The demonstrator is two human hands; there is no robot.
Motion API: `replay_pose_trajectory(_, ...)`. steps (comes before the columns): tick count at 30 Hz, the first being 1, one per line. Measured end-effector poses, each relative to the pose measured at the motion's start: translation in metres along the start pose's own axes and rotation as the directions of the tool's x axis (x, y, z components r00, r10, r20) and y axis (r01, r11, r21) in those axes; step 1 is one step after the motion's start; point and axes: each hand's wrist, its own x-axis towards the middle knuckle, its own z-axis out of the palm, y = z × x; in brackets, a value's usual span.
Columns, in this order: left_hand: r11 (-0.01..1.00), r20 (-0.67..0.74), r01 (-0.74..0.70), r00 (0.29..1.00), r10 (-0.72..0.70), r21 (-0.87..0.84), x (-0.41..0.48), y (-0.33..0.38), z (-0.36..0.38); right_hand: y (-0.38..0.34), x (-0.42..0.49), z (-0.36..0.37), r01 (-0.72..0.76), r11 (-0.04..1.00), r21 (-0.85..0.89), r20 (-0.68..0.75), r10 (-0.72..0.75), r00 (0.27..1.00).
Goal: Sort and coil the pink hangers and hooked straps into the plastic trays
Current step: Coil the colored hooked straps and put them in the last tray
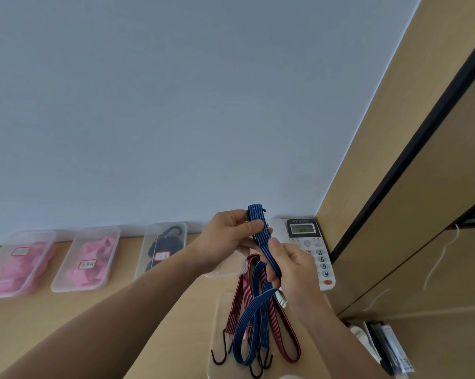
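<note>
A blue striped hooked strap [261, 236] is held up above the desk. My left hand [228, 236] grips its folded top end, and my right hand [291, 272] pinches it lower down; its long loop [248, 324] hangs to the desk. Red striped straps [281, 332] with black hooks [221, 354] lie beneath on a clear tray [217, 310]. At the left, two clear trays [4, 266] [75, 269] hold pink hangers. A third tray [146, 253] holds coiled black straps. Another tray [231, 272] shows partly behind my hands.
A white desk phone [313, 242] stands at the back right, against a tan cabinet [395, 187]. The wooden desk [66, 318] runs along a pale wall. Small items [381, 343] lie in a gap at the lower right.
</note>
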Motion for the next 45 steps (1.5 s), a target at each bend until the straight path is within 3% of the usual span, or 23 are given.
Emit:
replay_pose_trajectory(3,0.981,-0.007,-0.087,0.996,0.09,0.174,-0.001,-0.002,0.002,-0.002,-0.001,0.001,-0.02,0.999,0.051,-0.004,0.02,1.0)
replay_pose_trajectory(5,0.912,0.016,-0.205,0.977,0.214,0.356,-0.004,-0.004,0.004,-0.003,-0.003,0.001,-0.04,0.996,0.076,0.0,0.04,0.999)
replay_pose_trajectory(9,0.56,0.153,-0.43,0.867,0.473,0.708,-0.008,-0.013,0.008,-0.008,-0.003,0.003,-0.059,0.995,0.084,-0.019,0.061,0.998)
replay_pose_trajectory(11,0.376,0.235,-0.516,0.776,0.585,0.769,-0.006,-0.017,0.008,-0.01,-0.003,0.004,-0.064,0.993,0.097,-0.03,0.067,0.997)
replay_pose_trajectory(13,0.222,0.331,-0.553,0.724,0.606,0.803,-0.004,-0.021,0.007,-0.011,-0.004,0.005,-0.061,0.992,0.108,-0.028,0.065,0.998)
replay_pose_trajectory(17,0.085,0.39,-0.546,0.689,0.611,0.833,-0.001,-0.029,-0.002,-0.012,-0.006,0.004,-0.036,0.992,0.12,-0.004,0.037,0.999)
replay_pose_trajectory(18,0.103,0.387,-0.556,0.688,0.613,0.825,-0.002,-0.03,-0.003,-0.012,-0.007,0.003,-0.029,0.992,0.122,0.004,0.029,1.0)
replay_pose_trajectory(19,0.19,0.352,-0.557,0.716,0.602,0.808,-0.003,-0.03,-0.002,-0.012,-0.007,0.002,-0.022,0.992,0.126,0.011,0.021,1.0)
replay_pose_trajectory(20,0.341,0.281,-0.531,0.775,0.566,0.776,-0.005,-0.028,0.0,-0.012,-0.007,0.001,-0.014,0.991,0.132,0.015,0.012,1.0)
replay_pose_trajectory(23,0.836,-0.034,-0.239,0.956,0.293,0.495,-0.005,-0.021,0.008,-0.012,-0.009,-0.001,0.017,0.989,0.148,0.023,-0.02,1.0)
replay_pose_trajectory(25,0.98,-0.057,-0.046,0.997,0.058,0.192,-0.002,-0.012,0.011,-0.011,-0.01,0.0,0.039,0.991,0.132,0.016,-0.041,0.999)
replay_pose_trajectory(28,0.996,0.066,0.081,0.994,-0.084,0.035,-0.004,-0.004,0.012,-0.01,-0.01,0.001,0.067,0.993,0.093,0.015,-0.069,0.997)
replay_pose_trajectory(35,0.999,0.051,-0.013,0.999,0.01,0.044,-0.009,-0.006,0.014,0.001,-0.013,-0.001,0.009,0.992,0.127,0.019,-0.012,1.0)
replay_pose_trajectory(40,0.942,-0.029,-0.196,0.977,0.212,0.272,-0.018,-0.015,0.02,0.011,-0.018,-0.001,-0.075,0.997,0.024,-0.047,0.076,0.996)
replay_pose_trajectory(42,0.859,-0.032,-0.261,0.952,0.306,0.441,-0.021,-0.022,0.019,0.013,-0.022,-0.001,-0.106,0.994,0.021,-0.042,0.107,0.993)
replay_pose_trajectory(45,0.657,0.02,-0.325,0.904,0.426,0.68,-0.027,-0.034,0.016,0.015,-0.028,-0.002,-0.136,0.989,0.052,-0.013,0.137,0.991)
